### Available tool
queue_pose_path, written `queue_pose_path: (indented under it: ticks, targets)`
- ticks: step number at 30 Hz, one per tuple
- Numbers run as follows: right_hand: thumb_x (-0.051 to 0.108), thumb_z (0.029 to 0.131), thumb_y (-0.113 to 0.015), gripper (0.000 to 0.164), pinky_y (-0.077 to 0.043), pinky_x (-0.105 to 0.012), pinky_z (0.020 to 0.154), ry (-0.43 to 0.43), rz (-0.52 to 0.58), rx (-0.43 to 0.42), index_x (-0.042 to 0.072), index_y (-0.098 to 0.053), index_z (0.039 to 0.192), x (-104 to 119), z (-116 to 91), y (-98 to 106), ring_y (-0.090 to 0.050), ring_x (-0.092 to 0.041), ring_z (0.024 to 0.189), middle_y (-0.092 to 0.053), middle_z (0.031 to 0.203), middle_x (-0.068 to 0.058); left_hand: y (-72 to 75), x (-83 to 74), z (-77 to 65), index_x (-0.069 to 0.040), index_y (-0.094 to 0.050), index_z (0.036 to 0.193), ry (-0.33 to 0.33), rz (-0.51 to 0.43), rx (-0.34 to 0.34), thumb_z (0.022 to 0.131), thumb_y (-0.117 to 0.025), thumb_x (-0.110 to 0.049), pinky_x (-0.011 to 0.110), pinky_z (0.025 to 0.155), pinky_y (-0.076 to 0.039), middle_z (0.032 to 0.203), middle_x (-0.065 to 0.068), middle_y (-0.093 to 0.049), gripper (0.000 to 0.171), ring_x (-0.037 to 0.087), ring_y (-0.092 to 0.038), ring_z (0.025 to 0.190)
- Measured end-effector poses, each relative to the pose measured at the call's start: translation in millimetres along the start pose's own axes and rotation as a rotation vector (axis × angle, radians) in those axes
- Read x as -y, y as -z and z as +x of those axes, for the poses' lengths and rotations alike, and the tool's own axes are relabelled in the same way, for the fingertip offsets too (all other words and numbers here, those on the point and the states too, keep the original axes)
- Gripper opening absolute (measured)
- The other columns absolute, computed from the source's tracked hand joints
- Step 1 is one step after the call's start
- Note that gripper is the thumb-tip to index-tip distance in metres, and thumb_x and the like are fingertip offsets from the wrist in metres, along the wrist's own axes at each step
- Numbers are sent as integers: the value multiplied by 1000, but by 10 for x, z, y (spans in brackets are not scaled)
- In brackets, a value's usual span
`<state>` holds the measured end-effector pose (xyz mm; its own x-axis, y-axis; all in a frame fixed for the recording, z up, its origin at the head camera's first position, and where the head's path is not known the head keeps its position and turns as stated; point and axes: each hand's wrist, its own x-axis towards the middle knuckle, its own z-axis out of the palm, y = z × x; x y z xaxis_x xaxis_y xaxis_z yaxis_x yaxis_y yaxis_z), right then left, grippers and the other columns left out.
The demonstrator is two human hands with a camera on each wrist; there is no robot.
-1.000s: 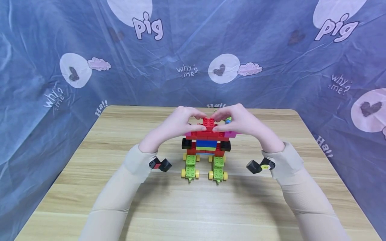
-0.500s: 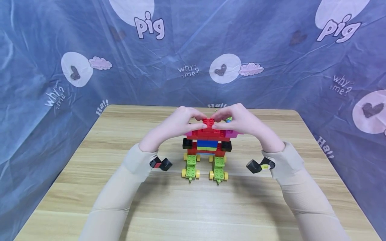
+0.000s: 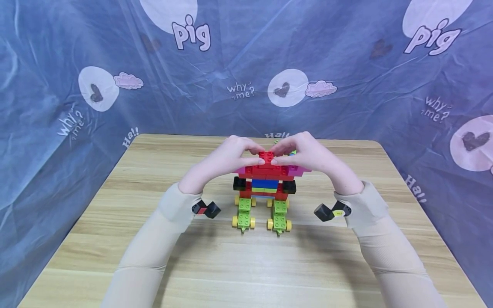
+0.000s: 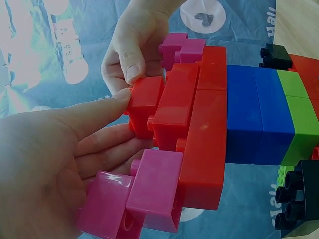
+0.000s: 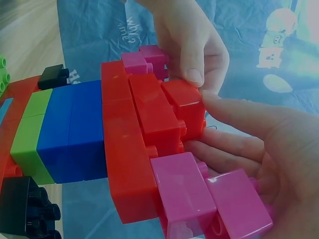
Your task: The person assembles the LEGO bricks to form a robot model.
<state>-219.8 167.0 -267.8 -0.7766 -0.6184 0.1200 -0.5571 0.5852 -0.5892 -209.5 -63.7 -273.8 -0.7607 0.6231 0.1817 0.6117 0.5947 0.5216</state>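
A toy figure built of big building blocks stands on the table, with a red block (image 3: 266, 156) at its top. My left hand (image 3: 227, 155) pinches that block from the left, thumb in front and fingers behind. From the other side my right hand (image 3: 304, 152) pinches the same block. Below it the left wrist view shows stacked red blocks (image 4: 175, 99), pink blocks (image 4: 155, 184) at the shoulders, and blue blocks (image 4: 256, 114) in the body. Green wheeled bases (image 3: 244, 214) with yellow wheels form the feet, and black blocks (image 3: 239, 184) stick out at the sides.
The wooden table (image 3: 161, 171) carries the figure near its middle. Behind and beside it hangs a blue printed cloth (image 3: 215, 107). Something green and blue (image 3: 293, 153) shows partly behind the right hand.
Over the last second the camera view has shifted very slightly. Both hands stay on the top red block, and the figure stands as before.
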Motion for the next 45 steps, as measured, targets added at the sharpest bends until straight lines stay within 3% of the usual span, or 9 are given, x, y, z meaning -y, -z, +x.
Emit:
queue_pose_path:
  ticks: [17,38,45]
  targets:
    - [20,82,-77,33,-58,-37,78,-11,16,2,5,-72,112,0,4,-4,-72,-21,89,-74,100,-10,-7,-1,19,-9,-71,116,11,-4,0,88,-71,-28,33,91,-52,109,5,-72,34,18,-65,102]
    - [21,81,-78,35,-57,-40,83,-24,25,-2,5,-72,111,-14,-18,4,-71,-23,93,-74,101,-10,-27,4,17,-8,-70,117,-7,-10,-11,88,-71,-26,35,93,-51,109,6,-72,34,19,-65,102]
    - [20,81,-78,34,-58,-38,80,-27,28,1,4,-73,110,-3,-13,0,-72,-21,89,-74,99,-10,-15,-7,17,-9,-71,116,22,-39,-2,87,-71,-28,34,92,-52,110,5,-72,35,18,-66,104]
